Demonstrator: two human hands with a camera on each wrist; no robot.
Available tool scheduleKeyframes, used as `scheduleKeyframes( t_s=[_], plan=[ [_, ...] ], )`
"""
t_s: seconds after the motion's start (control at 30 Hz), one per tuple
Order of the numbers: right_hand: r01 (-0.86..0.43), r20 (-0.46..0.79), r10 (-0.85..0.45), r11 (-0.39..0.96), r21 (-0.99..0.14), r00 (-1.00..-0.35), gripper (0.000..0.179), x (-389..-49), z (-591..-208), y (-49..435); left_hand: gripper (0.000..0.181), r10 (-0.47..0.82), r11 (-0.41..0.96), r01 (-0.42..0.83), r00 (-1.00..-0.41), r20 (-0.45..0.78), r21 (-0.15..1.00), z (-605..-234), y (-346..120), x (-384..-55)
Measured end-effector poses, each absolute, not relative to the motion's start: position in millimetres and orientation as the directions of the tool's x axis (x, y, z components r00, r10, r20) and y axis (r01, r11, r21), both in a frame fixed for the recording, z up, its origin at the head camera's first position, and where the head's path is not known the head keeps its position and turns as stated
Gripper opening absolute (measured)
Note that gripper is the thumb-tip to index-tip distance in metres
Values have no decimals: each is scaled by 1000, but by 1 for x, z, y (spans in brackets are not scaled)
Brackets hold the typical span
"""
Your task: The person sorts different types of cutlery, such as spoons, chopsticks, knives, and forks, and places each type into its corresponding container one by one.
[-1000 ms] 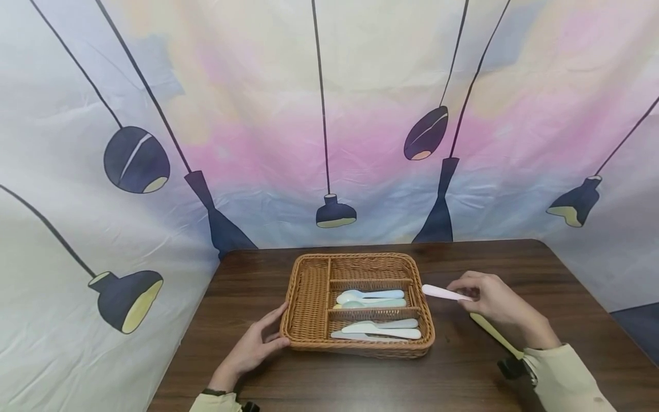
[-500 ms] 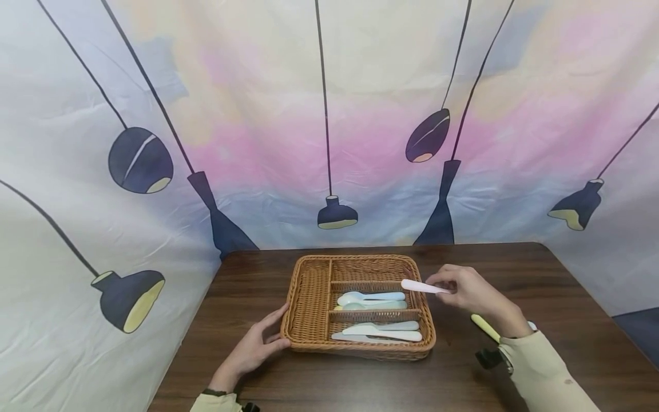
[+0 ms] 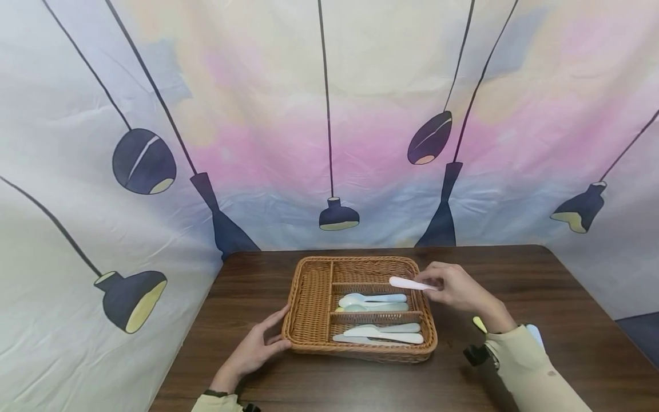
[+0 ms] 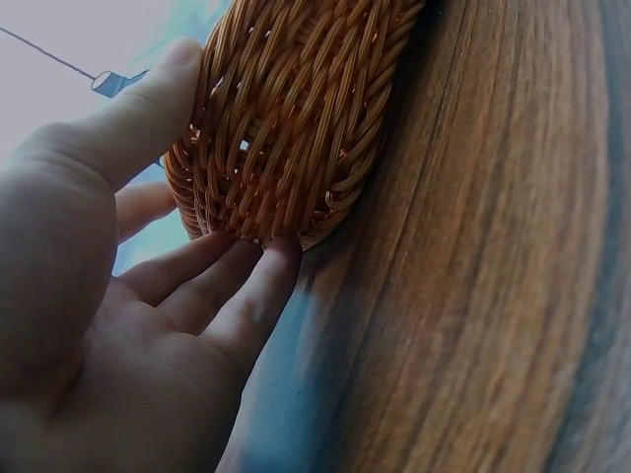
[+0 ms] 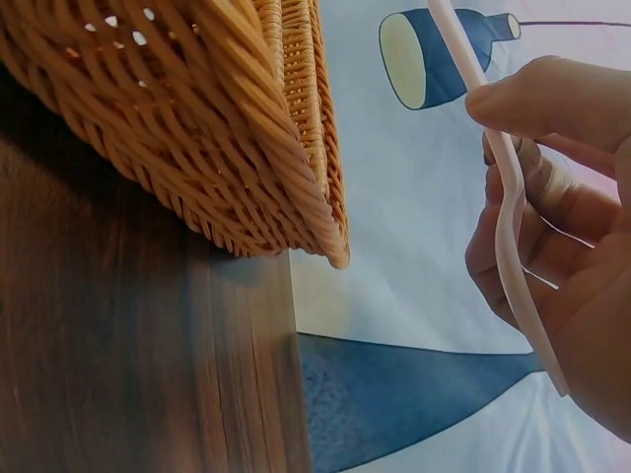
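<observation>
My right hand (image 3: 453, 286) pinches a pale pink piece of cutlery (image 3: 404, 282) between thumb and fingers, above the right edge of a wicker cutlery basket (image 3: 311, 347). In the right wrist view, the pink cutlery (image 5: 510, 212) shows edge-on, with a bend, its inner end lying across the palm; its kind cannot be told. At the basket's left end, my left hand (image 3: 257, 345) rests its fingertips and thumb against the woven side. Pastel spoons (image 3: 360, 299) lie in the middle right compartment. Knives (image 3: 383, 333) occupy the front right one.
Beside the right forearm lie a yellow utensil (image 3: 479, 324) and a light blue one (image 3: 536, 333), both partly covered by the sleeve. A wooden table (image 3: 391, 386) carries everything, and a painted cloth (image 3: 278, 143) hangs behind it.
My right hand has carried the pink cutlery leftward, from beside the basket to over its right rim. The left hand keeps its place.
</observation>
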State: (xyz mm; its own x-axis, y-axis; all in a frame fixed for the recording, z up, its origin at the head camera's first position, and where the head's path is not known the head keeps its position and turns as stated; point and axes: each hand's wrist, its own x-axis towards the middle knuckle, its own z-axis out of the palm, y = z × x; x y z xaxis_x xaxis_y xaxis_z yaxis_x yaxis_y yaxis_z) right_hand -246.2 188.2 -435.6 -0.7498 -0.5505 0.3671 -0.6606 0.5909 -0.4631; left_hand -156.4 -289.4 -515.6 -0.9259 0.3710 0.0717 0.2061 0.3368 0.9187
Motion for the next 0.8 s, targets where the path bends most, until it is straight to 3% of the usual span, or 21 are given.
scheduleKeyframes(
  t_s=[0.3, 0.57, 0.8],
  plan=[
    [-703, 395, -583, 550, -450, -710, 25, -258, -433, 172, 80, 375, 331, 207, -924, 73, 921, -515, -289, -156],
    [-666, 326, -593, 550, -503, -736, 25, -267, -432, 153, 81, 377, 327, 199, -924, 66, 924, -513, -289, -156],
    [-690, 338, -612, 541, -481, -715, 24, -279, -431, 136, 81, 375, 330, 201, -924, 67, 922, -514, -289, -156]
  ],
)
